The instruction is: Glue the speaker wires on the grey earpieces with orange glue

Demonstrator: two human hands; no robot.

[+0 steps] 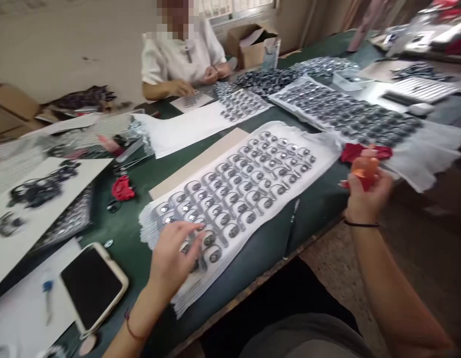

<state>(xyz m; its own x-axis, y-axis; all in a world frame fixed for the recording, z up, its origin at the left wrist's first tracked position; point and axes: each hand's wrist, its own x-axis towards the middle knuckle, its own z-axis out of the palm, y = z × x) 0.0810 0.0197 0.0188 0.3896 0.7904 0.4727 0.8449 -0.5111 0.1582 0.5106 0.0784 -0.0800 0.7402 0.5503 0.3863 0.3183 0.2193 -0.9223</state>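
A white cloth [320, 144] lies on the table, carrying rows of small dark looped pieces [237, 206] with round metallic centres. Over its near left end is my left hand [174, 256], thumb and fingers apart and nothing visible between them. Whether its fingertips touch the pieces beneath I cannot tell. Off the right end of the cloth, my right hand [368, 194] is wrapped round a small orange squeeze bottle [365, 168], blurred and held with its narrow end up. Just behind the bottle lies a crumpled red cloth [351, 152].
A phone [94, 286] and a thin dark brush-like stick [292, 226] lie on the green table [263, 248]. Another person [185, 59] works across it. More pieces fill a second white cloth [435, 149] at the right. A red fabric flower [123, 188] sits left.
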